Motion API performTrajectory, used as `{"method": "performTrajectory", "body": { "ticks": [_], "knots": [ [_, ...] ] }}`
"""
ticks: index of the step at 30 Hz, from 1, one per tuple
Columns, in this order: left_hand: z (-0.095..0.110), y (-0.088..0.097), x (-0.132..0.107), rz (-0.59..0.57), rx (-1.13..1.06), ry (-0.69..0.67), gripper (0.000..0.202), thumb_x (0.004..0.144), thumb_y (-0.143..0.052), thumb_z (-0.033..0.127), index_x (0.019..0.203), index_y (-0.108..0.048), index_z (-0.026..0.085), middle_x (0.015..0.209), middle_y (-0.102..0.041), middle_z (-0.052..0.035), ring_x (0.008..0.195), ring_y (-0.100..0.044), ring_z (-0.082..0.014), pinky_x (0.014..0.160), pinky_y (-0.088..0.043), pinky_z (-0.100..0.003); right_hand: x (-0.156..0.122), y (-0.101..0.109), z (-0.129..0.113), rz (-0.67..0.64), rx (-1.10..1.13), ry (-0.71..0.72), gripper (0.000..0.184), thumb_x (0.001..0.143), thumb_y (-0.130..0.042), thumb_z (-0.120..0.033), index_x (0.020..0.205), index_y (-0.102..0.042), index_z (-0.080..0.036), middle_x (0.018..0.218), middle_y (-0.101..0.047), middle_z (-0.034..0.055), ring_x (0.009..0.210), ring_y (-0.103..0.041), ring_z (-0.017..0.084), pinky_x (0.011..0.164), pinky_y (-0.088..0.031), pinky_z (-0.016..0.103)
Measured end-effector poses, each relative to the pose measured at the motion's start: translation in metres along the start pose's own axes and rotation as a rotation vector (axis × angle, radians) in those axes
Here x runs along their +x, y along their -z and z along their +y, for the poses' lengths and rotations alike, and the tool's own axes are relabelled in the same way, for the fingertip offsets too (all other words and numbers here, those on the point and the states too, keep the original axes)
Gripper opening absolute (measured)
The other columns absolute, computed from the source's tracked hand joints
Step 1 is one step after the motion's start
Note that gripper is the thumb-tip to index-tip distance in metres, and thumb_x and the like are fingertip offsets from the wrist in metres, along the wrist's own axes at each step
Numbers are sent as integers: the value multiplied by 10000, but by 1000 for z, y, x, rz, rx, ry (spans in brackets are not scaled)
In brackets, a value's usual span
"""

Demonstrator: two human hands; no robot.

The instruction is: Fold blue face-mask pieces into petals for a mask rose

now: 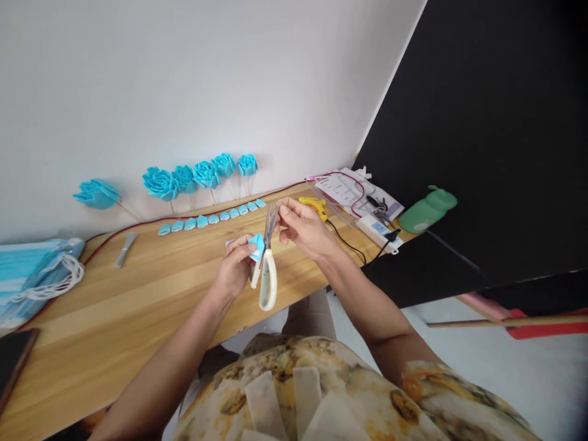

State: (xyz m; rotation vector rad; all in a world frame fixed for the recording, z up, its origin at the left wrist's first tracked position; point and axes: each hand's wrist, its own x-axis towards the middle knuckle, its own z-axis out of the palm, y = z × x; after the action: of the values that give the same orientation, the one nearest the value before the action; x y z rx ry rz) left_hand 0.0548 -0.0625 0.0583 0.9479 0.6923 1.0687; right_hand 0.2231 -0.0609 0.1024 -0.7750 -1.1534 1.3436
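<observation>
My left hand (233,271) is closed around a small folded blue piece (256,245) above the wooden table (151,288). My right hand (307,231) pinches the blade end of a pair of scissors (269,269). The blades point up and the white handles hang down between my two hands. The blue piece sits right beside the blades. Both hands hover over the table's front edge.
Several blue fabric roses on sticks (184,179) lean on the wall, above a row of small blue folded pieces (212,218). A stack of blue face masks (32,269) lies at left. A yellow glue gun (315,206), papers, keys and a green bottle (427,209) lie at right.
</observation>
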Motion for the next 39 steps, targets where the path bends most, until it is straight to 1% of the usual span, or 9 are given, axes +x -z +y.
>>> {"method": "performTrajectory", "body": {
  "ticks": [5,11,14,17,22,25,29,33,39],
  "knots": [
    [-5,-12,-3,139,-117,-12,222,577,-705,313,585,-516,199,589,-507,20,561,-495,-123,526,-374,-264,2,-15,10,103,43,73,448,737,-795,-569,778,-543,-200,704,-536,-55,557,-525,57,423,-465,150],
    [-5,-14,-5,156,-199,73,204,581,-684,298,708,-564,193,702,-604,7,581,-549,-121,520,-400,-250,3,-27,18,124,26,105,444,814,-708,-603,801,-489,-218,637,-492,-91,422,-466,36,374,-430,165],
    [-3,-15,-7,126,-237,96,228,578,-674,298,762,-605,181,747,-642,-8,591,-560,-118,506,-395,-240,1,-28,19,136,-79,171,400,873,-651,-584,823,-481,-225,651,-495,-86,429,-490,46,371,-410,174],
    [-3,-16,-9,123,-266,121,253,562,-664,297,775,-627,165,680,-620,-3,551,-531,-107,495,-387,-233,-1,-26,19,147,-237,270,338,941,-577,-542,852,-491,-229,672,-503,-75,466,-532,59,429,-437,194],
    [-3,-17,-12,73,-245,177,219,582,-657,306,746,-579,184,610,-579,0,513,-503,-117,468,-360,-241,-3,-17,21,184,-557,427,294,1010,-463,-498,886,-501,-234,696,-545,-55,524,-579,76,537,-457,225],
    [5,-11,-9,45,-259,202,174,612,-645,304,721,-566,193,611,-559,-4,513,-482,-120,485,-390,-259,-8,-12,27,189,-655,460,295,1019,-439,-484,882,-519,-236,698,-564,-44,554,-595,90,593,-481,251],
    [20,6,5,147,-385,120,104,626,-613,278,626,-542,202,638,-569,-11,550,-500,-125,481,-404,-259,-12,-4,35,209,-473,363,305,973,-515,-522,882,-547,-233,712,-568,-39,556,-566,92,553,-495,247],
    [17,10,15,294,-291,135,73,628,-618,221,611,-557,185,618,-600,-1,495,-475,-101,417,-334,-225,-8,7,33,242,-141,212,319,858,-679,-524,858,-572,-223,758,-567,-30,648,-557,97,486,-497,194],
    [-11,-1,16,190,-66,143,147,627,-686,258,625,-566,172,598,-605,-2,473,-435,-77,409,-271,-193,-7,21,27,238,-57,121,344,785,-750,-519,842,-606,-211,765,-585,-26,680,-565,93,507,-512,180]
  ]
}}
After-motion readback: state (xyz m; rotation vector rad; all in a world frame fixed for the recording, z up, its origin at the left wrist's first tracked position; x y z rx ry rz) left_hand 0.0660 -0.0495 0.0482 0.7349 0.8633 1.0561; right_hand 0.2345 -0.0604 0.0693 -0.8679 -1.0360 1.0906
